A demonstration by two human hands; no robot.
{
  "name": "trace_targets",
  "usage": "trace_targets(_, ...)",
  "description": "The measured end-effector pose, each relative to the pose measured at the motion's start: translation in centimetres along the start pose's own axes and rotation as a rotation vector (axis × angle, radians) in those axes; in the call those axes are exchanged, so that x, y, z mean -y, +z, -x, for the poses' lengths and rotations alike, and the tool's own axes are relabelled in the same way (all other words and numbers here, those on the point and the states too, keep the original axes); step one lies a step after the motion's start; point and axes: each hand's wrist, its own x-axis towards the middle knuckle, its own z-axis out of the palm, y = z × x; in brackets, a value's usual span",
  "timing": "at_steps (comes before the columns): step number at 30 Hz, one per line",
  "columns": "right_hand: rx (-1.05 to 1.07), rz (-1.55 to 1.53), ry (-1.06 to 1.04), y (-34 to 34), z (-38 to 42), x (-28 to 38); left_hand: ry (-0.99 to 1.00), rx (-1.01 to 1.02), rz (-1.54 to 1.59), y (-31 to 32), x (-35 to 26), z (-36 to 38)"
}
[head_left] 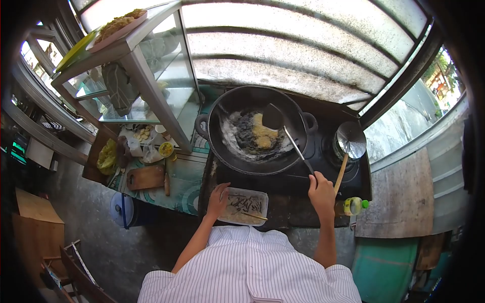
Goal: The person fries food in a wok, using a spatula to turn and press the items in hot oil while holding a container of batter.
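My right hand (322, 196) is closed around the handle of a spatula (273, 117), whose dark blade is in a large black wok (257, 170). The blade touches a yellow-golden piece of food (263, 135) frying in bubbling oil. By the left edge of a clear rectangular plastic container (262, 206), my left hand (218, 202) rests with its fingers stretched out; whether it presses on the rim is hard to see. Pale batter-like residue with dark streaks lies in the container, and a thin spoon-like utensil (254, 215) sits across it.
Right of the wok, a wooden-handled metal strainer or ladle (351, 139) rests over a burner. A green-capped bottle (352, 206) lies nearby. Leftward are a cutting board (145, 178), a knife (167, 185), a cup of yellow bits (166, 149) and a glass display case (166, 65).
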Motion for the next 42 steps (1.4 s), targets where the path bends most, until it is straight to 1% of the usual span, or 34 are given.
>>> trace_targets(2,-0.03,-0.016,-0.001,-0.7,-0.1,-0.5,0.0,0.003,0.003,0.0,0.0,0.0)
trace_targets(4,-0.036,-0.007,0.063,-2.2,0.0,-0.3,-0.001,0.0,0.001,0.0,0.1,0.0)
trace_targets(10,-0.049,-0.019,0.075,-4.8,0.7,-1.7,0.013,-0.002,-0.027,0.1,0.2,0.0)
trace_targets(13,-0.055,-0.013,0.016,-5.1,1.1,-2.8,0.018,0.001,-0.022,0.0,0.1,0.0)
trace_targets(19,0.019,0.014,0.035,-4.4,1.6,-2.1,0.029,-0.01,-0.025,0.0,-0.2,0.0)
trace_targets(21,0.123,-0.027,0.023,-3.6,1.5,-1.9,0.021,-0.011,-0.028,0.0,-0.1,0.0)
trace_targets(22,0.123,-0.027,0.023,-3.3,1.5,-1.8,0.025,-0.009,-0.021,0.0,-0.1,0.0)
trace_targets(24,0.084,-0.026,-0.052,-2.8,1.5,-1.6,0.029,-0.009,-0.016,0.0,-0.1,-0.1)
trace_targets(25,0.084,-0.027,-0.053,-2.6,1.4,-1.3,0.027,-0.011,-0.02,0.0,0.0,0.0)
trace_targets(27,-0.012,0.002,-0.095,-2.1,0.9,-0.8,0.025,-0.012,-0.025,0.0,0.0,0.0)
trace_targets(28,-0.012,0.002,-0.094,-1.8,0.6,-0.6,0.031,-0.011,-0.02,0.0,0.1,0.0)
trace_targets(33,-0.159,0.016,-0.077,0.0,-1.8,0.6,0.032,-0.009,-0.031,0.0,-0.1,0.1)
trace_targets(36,-0.149,0.06,-0.053,0.6,-2.8,1.7,0.051,-0.013,-0.033,-0.1,-0.1,0.0)
trace_targets(42,-0.125,0.052,-0.066,2.0,-2.9,2.1,0.025,-0.01,-0.019,0.0,-0.1,0.1)
